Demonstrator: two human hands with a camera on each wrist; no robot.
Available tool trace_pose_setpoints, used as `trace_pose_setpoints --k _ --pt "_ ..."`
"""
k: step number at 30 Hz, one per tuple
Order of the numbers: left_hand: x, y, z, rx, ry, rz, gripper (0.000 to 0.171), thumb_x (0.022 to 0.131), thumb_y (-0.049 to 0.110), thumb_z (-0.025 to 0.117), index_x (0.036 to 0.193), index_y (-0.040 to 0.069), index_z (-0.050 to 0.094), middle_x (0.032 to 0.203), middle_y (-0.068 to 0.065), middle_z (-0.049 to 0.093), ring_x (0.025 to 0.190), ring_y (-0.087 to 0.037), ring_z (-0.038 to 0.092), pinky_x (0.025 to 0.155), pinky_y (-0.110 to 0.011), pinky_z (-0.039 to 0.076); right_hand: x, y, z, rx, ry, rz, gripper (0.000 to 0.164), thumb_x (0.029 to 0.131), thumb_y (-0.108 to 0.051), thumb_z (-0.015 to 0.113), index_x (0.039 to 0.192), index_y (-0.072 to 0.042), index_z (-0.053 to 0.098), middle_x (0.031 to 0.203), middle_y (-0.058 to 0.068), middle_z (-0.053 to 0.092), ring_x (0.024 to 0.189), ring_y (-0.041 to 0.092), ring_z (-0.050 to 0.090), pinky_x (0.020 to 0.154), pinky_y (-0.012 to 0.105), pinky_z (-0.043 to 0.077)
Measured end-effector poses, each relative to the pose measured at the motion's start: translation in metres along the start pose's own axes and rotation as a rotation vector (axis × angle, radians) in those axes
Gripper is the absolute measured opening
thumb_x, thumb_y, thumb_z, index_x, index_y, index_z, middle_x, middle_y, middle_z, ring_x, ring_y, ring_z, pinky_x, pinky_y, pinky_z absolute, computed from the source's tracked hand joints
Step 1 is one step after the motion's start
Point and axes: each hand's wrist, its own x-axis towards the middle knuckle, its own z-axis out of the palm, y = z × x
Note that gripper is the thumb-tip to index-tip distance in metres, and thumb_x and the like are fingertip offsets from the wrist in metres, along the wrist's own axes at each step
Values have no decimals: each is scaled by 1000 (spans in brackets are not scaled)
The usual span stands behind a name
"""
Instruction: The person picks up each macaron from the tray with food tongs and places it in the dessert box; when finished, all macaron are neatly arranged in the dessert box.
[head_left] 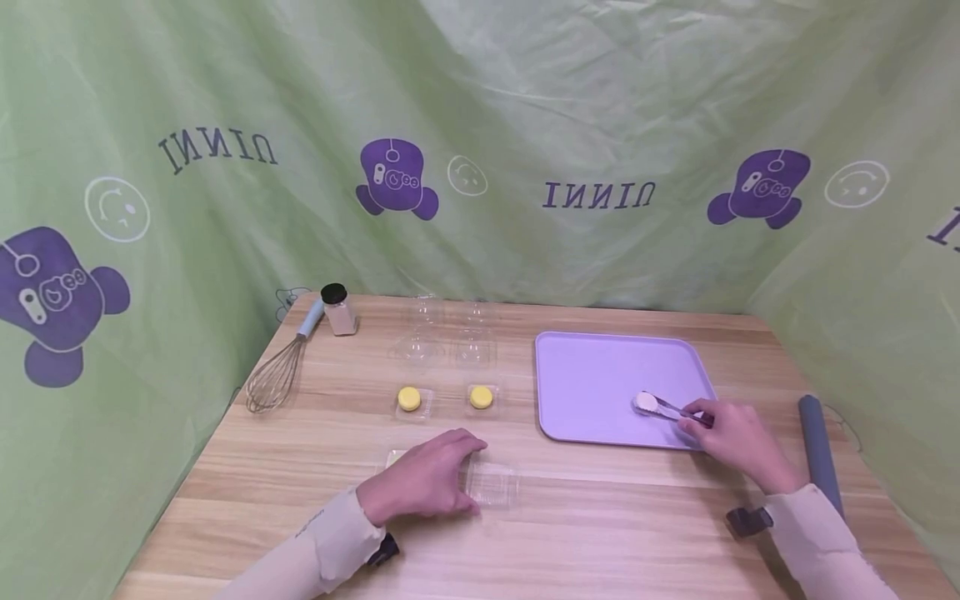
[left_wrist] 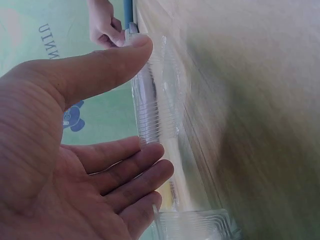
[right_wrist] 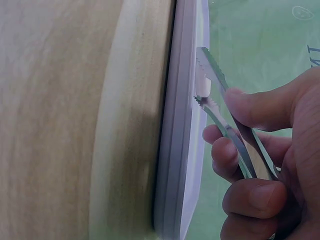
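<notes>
My right hand (head_left: 738, 437) grips small metal tongs (right_wrist: 235, 132) over the right part of the lilac tray (head_left: 592, 367). Between the serrated tips sits a pale round macaron (head_left: 646, 402). At the front of the table, my left hand (head_left: 427, 479) is spread around the left side of a clear plastic box base (head_left: 497, 485), thumb and fingers apart and only slightly bent. In the left wrist view its thumb tip overlaps one end of that ribbed base (left_wrist: 150, 112). Another clear base (left_wrist: 192, 225) lies by the little finger, mostly hidden in the head view.
Two yellow macarons (head_left: 408, 399) (head_left: 482, 397) sit in clear bases behind my left hand. Clear domed lids (head_left: 474, 348) stand farther back. A whisk (head_left: 277, 375) and a black-capped jar (head_left: 340, 311) are at the back left. A grey roll (head_left: 820, 454) lies along the right edge.
</notes>
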Motion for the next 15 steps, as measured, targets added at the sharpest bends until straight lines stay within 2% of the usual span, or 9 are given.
trace_pose_setpoints --k 15 --pt "2 -6 -1 -18 37 -42 85 69 43 90 140 10 57 136 0 62 125 -20 61 108 -41 53 -1 -6 5 -48 48 -40 18 91 -21 73 102 -7 75 59 -5 50 54 12 39 50 24 26"
